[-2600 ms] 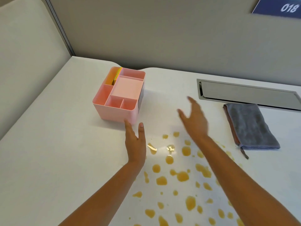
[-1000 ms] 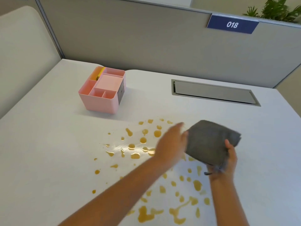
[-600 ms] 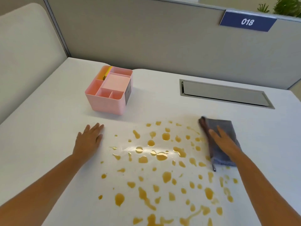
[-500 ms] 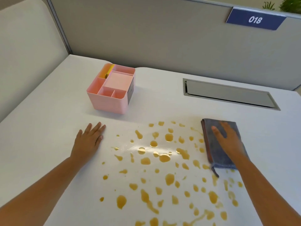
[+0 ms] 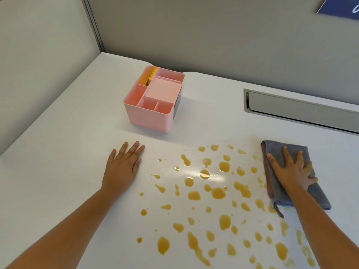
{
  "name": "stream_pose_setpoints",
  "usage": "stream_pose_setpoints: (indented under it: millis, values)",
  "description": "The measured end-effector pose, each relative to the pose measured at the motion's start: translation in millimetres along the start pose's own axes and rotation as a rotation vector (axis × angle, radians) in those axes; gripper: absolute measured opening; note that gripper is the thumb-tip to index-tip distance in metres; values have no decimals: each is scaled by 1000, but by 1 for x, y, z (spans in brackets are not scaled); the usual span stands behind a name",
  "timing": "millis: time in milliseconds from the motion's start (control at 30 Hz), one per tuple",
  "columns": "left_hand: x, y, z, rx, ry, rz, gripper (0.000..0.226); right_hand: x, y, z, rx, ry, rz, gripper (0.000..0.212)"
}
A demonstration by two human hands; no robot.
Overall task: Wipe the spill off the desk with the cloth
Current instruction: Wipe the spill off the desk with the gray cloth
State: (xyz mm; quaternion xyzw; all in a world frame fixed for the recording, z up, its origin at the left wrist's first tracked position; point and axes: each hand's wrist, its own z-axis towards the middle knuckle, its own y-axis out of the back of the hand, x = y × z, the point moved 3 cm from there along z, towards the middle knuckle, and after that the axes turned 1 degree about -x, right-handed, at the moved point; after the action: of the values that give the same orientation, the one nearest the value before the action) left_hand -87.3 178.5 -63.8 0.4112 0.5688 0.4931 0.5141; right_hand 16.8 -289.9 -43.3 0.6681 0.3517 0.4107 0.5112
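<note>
- Right hand — fingers spread and palm flat on the folded grey microfibre cloth, pressing it to the white laminate desk; nothing is pinched, so the cloth is held by downward pressure alone. The cloth lies at the right edge of the spill, just short of most of the drops.
- Left hand — open and flat on dry desk, holding nothing, just left of the nearest drops and apparently serving as a brace.
- Spill — many separate amber drops and short streaks scattered between the two hands and down toward the near edge of the view; almost all of it is still unwiped.
- Risk 1, smearing: a single fast sweep to the left would likely push liquid ahead of the cloth's leading edge and drag it into thin films rather than absorb it, widening the wet area.
- Risk 2, slipping cloth: with only a flat palm on top, the folded layers may slide or unfold under the hand on the wet, glossy surface.
- Risk 3, contamination: a sweep carried too far could drive liquid onto the braced left hand or against the base of the pink plastic compartmented organiser, which stands just beyond the far drops.
- Risk 4, missed drops — the lowest drops run out of view, so the full extent of the spill cannot be judged; the near edge may be left wet.
- Risk 5: the dangling cloth tag trails in the drops and may streak.
</note>
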Motion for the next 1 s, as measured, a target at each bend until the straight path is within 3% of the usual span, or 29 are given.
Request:
stream_pose_setpoints:
  millis: [233, 600, 833, 1000]
  values:
    - [3, -3, -1, -21, -12, -13, 53, 92, -19, -8, 45, 182, -79, 79]
    - [5, -5, 0, -48, -31, -22, 52, 251, -74, -145, 161, 784, -57, 64]
    - [6, -5, 0, -47, -33, -28, 53, 236, -74, -142, 118, 814, -85, 55]
    - [7, -6, -1, -45, -32, -25, 54, 172, -54, -96, 61, 656, -123, 58]
